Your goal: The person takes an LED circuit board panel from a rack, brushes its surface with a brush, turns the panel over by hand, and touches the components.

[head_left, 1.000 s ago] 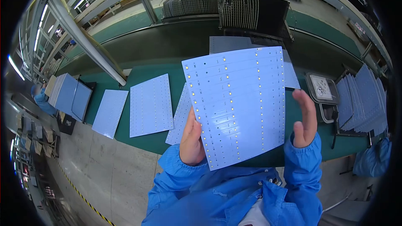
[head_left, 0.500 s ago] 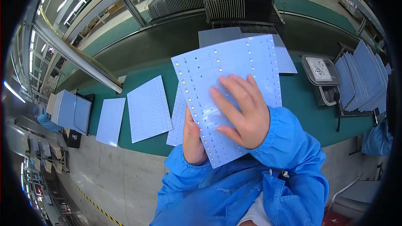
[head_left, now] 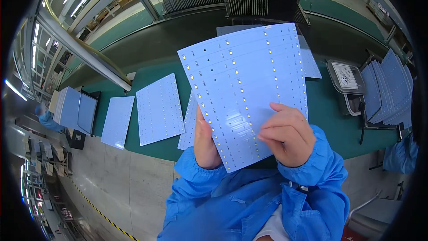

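LED panel [head_left: 245,85] held up in front of chest, above green bench [head_left: 330,120], tilted, long axis running up and away from body. Left hand [head_left: 204,140] behind lower left edge, fingers hidden by sheet; grip likely a pinch, cannot tell for sure. Right hand [head_left: 289,135] nearer camera, on lower right face, fingers curled, tips pressing front surface near bottom edge. Both forearms raised, elbows low. More panels [head_left: 159,108] lie flat on bench, left of hands.
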The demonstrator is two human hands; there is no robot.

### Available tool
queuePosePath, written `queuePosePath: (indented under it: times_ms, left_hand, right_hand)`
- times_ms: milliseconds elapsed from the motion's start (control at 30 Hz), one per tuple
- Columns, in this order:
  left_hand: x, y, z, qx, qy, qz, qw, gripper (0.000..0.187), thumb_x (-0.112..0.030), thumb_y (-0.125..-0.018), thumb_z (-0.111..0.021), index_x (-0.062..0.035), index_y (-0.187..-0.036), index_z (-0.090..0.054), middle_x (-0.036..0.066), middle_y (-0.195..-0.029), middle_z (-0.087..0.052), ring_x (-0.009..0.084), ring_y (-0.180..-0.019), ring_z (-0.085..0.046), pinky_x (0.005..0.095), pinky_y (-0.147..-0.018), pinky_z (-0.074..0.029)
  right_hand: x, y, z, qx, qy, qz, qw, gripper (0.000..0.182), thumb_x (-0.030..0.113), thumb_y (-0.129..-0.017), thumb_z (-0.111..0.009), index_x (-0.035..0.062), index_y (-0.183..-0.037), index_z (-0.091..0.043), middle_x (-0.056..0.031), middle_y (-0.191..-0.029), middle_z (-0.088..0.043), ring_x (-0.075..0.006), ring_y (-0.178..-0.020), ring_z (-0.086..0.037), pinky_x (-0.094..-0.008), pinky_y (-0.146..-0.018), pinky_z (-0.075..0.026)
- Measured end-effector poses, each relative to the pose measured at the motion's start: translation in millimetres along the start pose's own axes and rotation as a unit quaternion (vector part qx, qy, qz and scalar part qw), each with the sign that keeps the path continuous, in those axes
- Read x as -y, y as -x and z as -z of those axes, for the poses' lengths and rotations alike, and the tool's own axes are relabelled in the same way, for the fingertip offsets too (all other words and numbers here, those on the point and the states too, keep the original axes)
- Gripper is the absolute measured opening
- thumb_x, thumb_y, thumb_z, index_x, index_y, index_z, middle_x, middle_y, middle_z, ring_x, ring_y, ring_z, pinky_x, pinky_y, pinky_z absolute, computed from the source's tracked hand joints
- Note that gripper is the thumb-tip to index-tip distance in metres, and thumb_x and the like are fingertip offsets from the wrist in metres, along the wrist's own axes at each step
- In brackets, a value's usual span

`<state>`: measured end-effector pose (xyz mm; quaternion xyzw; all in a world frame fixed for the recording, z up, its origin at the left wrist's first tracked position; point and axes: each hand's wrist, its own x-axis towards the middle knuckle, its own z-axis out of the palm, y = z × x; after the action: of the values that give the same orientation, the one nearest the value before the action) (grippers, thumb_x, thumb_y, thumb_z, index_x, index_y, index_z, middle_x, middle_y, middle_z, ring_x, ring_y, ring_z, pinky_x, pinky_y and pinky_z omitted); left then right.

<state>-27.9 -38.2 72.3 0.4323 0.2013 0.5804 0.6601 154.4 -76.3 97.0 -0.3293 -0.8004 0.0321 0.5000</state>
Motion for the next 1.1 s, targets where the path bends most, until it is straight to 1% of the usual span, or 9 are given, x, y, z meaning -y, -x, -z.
queuePosePath:
  times_ms: [100,300,433,600,733,800,900,1000,1100]
  left_hand:
    - [4,2,-3,0.010,-0.010,-0.006,1.000,0.069,-0.047,-0.092,-0.039,-0.0062,-0.140,-0.011,0.015,-0.135,-0.033,0.0265,-0.120,-0.041,0.0407,-0.096,-0.038]
    - [0,3,-15,0.071,0.028,-0.017,0.997,0.071,-0.047,-0.092,-0.039,-0.0044,-0.140,-0.010,0.016,-0.137,-0.030,0.0264,-0.122,-0.040,0.0402,-0.099,-0.036]
    - [2,3,-14,0.056,0.003,-0.021,0.998,0.072,-0.048,-0.091,-0.039,-0.0039,-0.140,-0.010,0.016,-0.138,-0.030,0.0262,-0.122,-0.040,0.0399,-0.098,-0.036]
    - [6,5,-5,0.036,-0.013,-0.005,0.999,0.071,-0.049,-0.091,-0.040,-0.0045,-0.140,-0.012,0.015,-0.136,-0.032,0.0254,-0.120,-0.041,0.0396,-0.097,-0.037]
    - [4,4,-2,0.008,0.001,-0.001,1.000,0.071,-0.048,-0.091,-0.040,-0.0054,-0.140,-0.013,0.015,-0.135,-0.034,0.0252,-0.118,-0.043,0.0397,-0.096,-0.039]
    - [5,3,-3,-0.001,0.015,0.010,1.000,0.071,-0.049,-0.090,-0.041,-0.0057,-0.140,-0.013,0.014,-0.135,-0.034,0.0253,-0.118,-0.044,0.0397,-0.095,-0.039]
    - [3,0,-8,0.022,0.027,-0.019,0.999,0.072,-0.049,-0.090,-0.041,-0.0061,-0.140,-0.012,0.015,-0.135,-0.034,0.0258,-0.118,-0.044,0.0400,-0.095,-0.039]
    - [2,1,-11,0.006,0.028,-0.013,1.000,0.073,-0.049,-0.090,-0.042,-0.0053,-0.140,-0.012,0.015,-0.135,-0.034,0.0262,-0.119,-0.043,0.0403,-0.096,-0.039]
    - [2,0,-11,0.027,0.021,-0.027,0.999,0.075,-0.049,-0.089,-0.043,-0.0044,-0.140,-0.011,0.016,-0.135,-0.033,0.0266,-0.119,-0.042,0.0407,-0.097,-0.038]
  right_hand:
    - [4,-19,8,0.053,0.034,0.006,0.998,0.039,0.006,-0.065,-0.071,0.0062,-0.102,-0.063,-0.0141,-0.109,-0.055,-0.0281,-0.100,-0.054,-0.0489,-0.092,-0.042]
    - [6,-49,-19,-0.003,0.132,-0.004,0.991,0.051,0.007,-0.060,-0.070,0.0082,-0.111,-0.061,-0.0133,-0.113,-0.052,-0.0290,-0.104,-0.051,-0.0491,-0.094,-0.038]
    - [6,-42,-19,0.002,0.154,-0.008,0.988,0.047,0.004,-0.061,-0.071,0.0092,-0.107,-0.063,-0.0143,-0.116,-0.049,-0.0294,-0.107,-0.048,-0.0497,-0.097,-0.036]
    - [-1,-27,-2,-0.075,-0.111,-0.086,0.987,0.025,0.000,-0.069,-0.067,0.0064,-0.093,-0.063,-0.0101,-0.088,-0.061,-0.0286,-0.088,-0.058,-0.0502,-0.099,-0.034]
    - [5,-17,11,0.007,-0.094,-0.057,0.994,0.019,0.007,-0.074,-0.066,0.0048,-0.092,-0.062,-0.0070,-0.076,-0.062,-0.0287,-0.078,-0.061,-0.0507,-0.098,-0.034]
    - [7,-13,12,0.110,-0.061,-0.037,0.991,0.027,0.017,-0.076,-0.066,0.0053,-0.101,-0.062,-0.0112,-0.090,-0.062,-0.0290,-0.088,-0.059,-0.0510,-0.098,-0.034]
    - [8,-19,3,0.068,0.084,-0.041,0.993,0.042,0.026,-0.074,-0.066,0.0065,-0.111,-0.059,-0.0150,-0.108,-0.055,-0.0299,-0.100,-0.054,-0.0508,-0.098,-0.034]
    - [8,-26,0,0.078,0.139,-0.052,0.986,0.052,0.026,-0.070,-0.068,0.0076,-0.117,-0.057,-0.0165,-0.121,-0.046,-0.0315,-0.108,-0.048,-0.0508,-0.097,-0.035]
    - [7,-28,-8,0.075,0.183,-0.044,0.979,0.053,0.026,-0.069,-0.068,0.0080,-0.118,-0.056,-0.0163,-0.121,-0.046,-0.0332,-0.108,-0.047,-0.0514,-0.096,-0.036]
